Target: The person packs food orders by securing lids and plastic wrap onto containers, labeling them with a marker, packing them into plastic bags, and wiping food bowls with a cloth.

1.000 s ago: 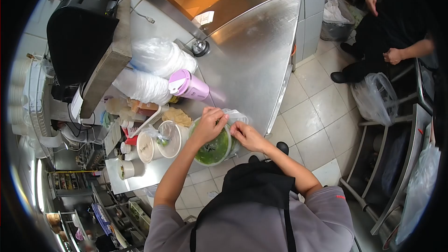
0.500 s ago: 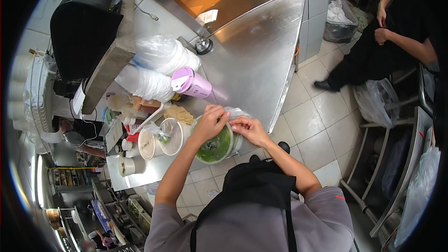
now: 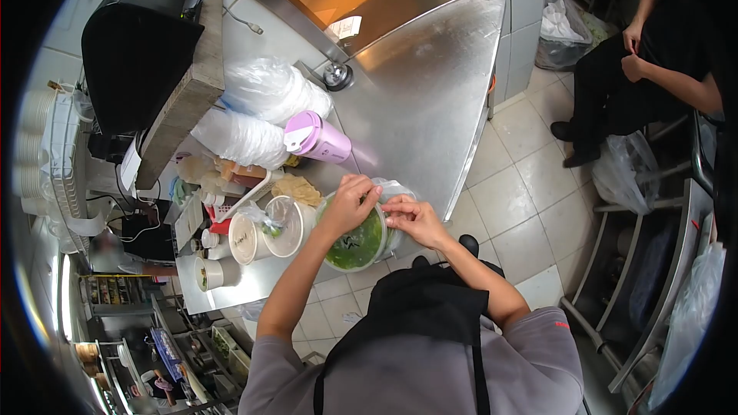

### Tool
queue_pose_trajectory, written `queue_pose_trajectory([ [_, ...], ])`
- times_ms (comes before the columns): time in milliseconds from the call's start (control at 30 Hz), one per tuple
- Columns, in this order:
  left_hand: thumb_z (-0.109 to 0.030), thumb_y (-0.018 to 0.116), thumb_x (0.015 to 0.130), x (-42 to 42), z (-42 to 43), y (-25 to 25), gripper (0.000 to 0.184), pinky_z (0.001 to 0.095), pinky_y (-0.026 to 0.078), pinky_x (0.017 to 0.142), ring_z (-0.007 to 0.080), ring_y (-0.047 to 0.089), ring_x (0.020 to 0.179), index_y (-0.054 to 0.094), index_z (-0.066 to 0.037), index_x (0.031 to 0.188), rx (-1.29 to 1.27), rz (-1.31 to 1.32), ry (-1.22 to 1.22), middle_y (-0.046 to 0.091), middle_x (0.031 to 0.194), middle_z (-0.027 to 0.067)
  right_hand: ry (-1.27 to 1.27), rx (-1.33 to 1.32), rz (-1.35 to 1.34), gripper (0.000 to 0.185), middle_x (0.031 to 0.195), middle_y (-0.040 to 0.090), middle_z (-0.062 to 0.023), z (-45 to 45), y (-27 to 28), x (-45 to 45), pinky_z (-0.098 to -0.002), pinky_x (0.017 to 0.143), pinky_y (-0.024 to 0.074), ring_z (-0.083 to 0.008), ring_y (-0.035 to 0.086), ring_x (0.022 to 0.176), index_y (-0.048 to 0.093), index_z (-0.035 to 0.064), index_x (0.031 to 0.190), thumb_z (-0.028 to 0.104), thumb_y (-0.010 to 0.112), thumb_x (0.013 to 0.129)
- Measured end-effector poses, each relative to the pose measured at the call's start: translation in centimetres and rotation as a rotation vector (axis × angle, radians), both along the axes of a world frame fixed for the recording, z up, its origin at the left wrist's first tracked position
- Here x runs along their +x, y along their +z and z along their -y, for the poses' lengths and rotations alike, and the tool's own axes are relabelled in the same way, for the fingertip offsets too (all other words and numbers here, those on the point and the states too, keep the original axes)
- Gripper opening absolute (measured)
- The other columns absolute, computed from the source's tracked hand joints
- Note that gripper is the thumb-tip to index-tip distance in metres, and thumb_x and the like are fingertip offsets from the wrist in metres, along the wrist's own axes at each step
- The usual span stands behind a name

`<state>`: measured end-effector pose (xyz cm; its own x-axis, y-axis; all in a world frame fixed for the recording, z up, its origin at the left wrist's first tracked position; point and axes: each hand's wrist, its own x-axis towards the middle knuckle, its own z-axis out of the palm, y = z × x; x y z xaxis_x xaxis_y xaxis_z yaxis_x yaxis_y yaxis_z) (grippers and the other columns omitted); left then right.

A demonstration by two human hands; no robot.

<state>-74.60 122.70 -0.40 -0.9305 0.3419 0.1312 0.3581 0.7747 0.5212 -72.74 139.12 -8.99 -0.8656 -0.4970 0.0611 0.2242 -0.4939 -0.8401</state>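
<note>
A round, clear-lidded container (image 3: 354, 247) with green contents and dark writing stands at the counter's front edge. My left hand (image 3: 351, 204) lies over its upper rim, fingers bent and closed; what they pinch is too small to make out. At the right rim my right hand (image 3: 413, 220) has thumb and fingertips pressed together, close to my left fingers. Part of a clear plastic bag (image 3: 393, 187) shows behind my hands. To the left are two round lidded tubs (image 3: 247, 237), one with a small bag of greens (image 3: 270, 228) on top.
A purple tumbler (image 3: 320, 139) stands behind my hands, beside wrapped stacks of white lids (image 3: 242, 137). A bell (image 3: 337, 76) sits farther back on the metal counter (image 3: 419, 84). A small cup (image 3: 216, 273) is at the left edge. Another person (image 3: 642, 69) is at the right.
My right hand has shifted slightly, its fingertips staying near my left hand at the rim. The other person's legs and hands have moved.
</note>
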Motion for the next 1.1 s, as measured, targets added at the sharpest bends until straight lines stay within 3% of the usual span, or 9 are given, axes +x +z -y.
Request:
queue_pose_trajectory([
  [267,-0.015,0.056,0.084,0.1,-0.2,0.1,0.018,0.0360,0.038,0.073,0.0290,0.047,0.072,0.054,0.000,0.074,0.038,-0.018,0.003,0.051,0.068,0.0112,-0.136,0.172,-0.054,0.017,0.090,0.057,0.0006,0.3,-0.4,1.1,-0.0213,0.060,0.0424,-0.0077,0.049,0.064,0.066,0.0007,0.094,0.003,0.065,0.077],
  [367,-0.015,0.056,0.084,0.1,-0.3,-0.2,0.018,0.0358,0.037,0.073,0.0289,0.048,0.071,0.054,0.000,0.073,0.042,-0.052,-0.006,0.051,0.068,0.0109,-0.446,0.291,-0.414,0.014,0.087,0.059,-0.0023,1.0,-0.4,1.6,-0.0225,0.061,0.0435,-0.0101,0.052,0.067,0.065,-0.0012,0.091,0.004,0.065,0.078],
  [467,-0.015,0.057,0.084,0.1,-0.1,-0.3,0.017,0.0350,0.039,0.073,0.0280,0.050,0.075,0.056,0.000,0.076,0.011,-0.034,0.003,0.056,0.074,0.0106,-0.497,0.308,-0.424,0.012,0.086,0.059,-0.0044,1.4,-0.4,2.0,-0.0225,0.061,0.0434,-0.0117,0.054,0.069,0.065,-0.0022,0.089,0.004,0.064,0.079],
  [567,-0.015,0.057,0.083,0.1,0.1,-0.1,0.016,0.0345,0.040,0.072,0.0276,0.051,0.076,0.057,0.000,0.078,-0.008,-0.013,0.001,0.057,0.076,0.0104,-0.345,0.219,-0.194,0.011,0.088,0.059,-0.0051,1.2,-0.4,2.0,-0.0224,0.061,0.0435,-0.0108,0.053,0.070,0.065,-0.0025,0.089,0.003,0.062,0.080],
  [767,-0.016,0.057,0.084,0.0,-0.1,0.1,0.017,0.0347,0.039,0.071,0.0276,0.050,0.074,0.057,-0.001,0.077,0.000,-0.007,-0.010,0.056,0.074,0.0103,-0.182,0.136,-0.014,0.010,0.089,0.057,-0.0044,1.1,-0.8,1.6,-0.0214,0.061,0.0432,-0.0075,0.051,0.074,0.065,-0.0028,0.090,0.002,0.061,0.081],
  [867,-0.016,0.057,0.084,0.0,-0.2,0.2,0.017,0.0348,0.039,0.071,0.0277,0.050,0.073,0.056,-0.001,0.077,0.007,-0.014,-0.008,0.056,0.073,0.0102,-0.255,0.156,-0.093,0.008,0.087,0.057,-0.0066,1.1,-0.1,1.8,-0.0234,0.061,0.0446,-0.0114,0.054,0.072,0.064,-0.0030,0.087,0.001,0.061,0.080],
  [967,-0.016,0.057,0.084,0.0,-0.3,0.2,0.017,0.0345,0.039,0.071,0.0276,0.050,0.073,0.056,0.000,0.076,0.005,-0.022,-0.009,0.055,0.073,0.0102,-0.510,0.382,-0.500,0.008,0.085,0.057,-0.0095,0.9,0.6,2.1,-0.0282,0.063,0.0461,-0.0196,0.057,0.072,0.062,-0.0026,0.085,-0.002,0.062,0.077],
  [1100,-0.015,0.056,0.084,-0.1,0.0,-0.1,0.018,0.0342,0.038,0.072,0.0277,0.050,0.072,0.055,0.000,0.075,-0.017,-0.010,-0.029,0.055,0.072,0.0105,-0.611,0.438,-0.681,0.012,0.084,0.056,-0.0112,1.1,0.5,2.2,-0.0336,0.064,0.0461,-0.0274,0.056,0.074,0.058,-0.0014,0.084,-0.002,0.063,0.073],
])
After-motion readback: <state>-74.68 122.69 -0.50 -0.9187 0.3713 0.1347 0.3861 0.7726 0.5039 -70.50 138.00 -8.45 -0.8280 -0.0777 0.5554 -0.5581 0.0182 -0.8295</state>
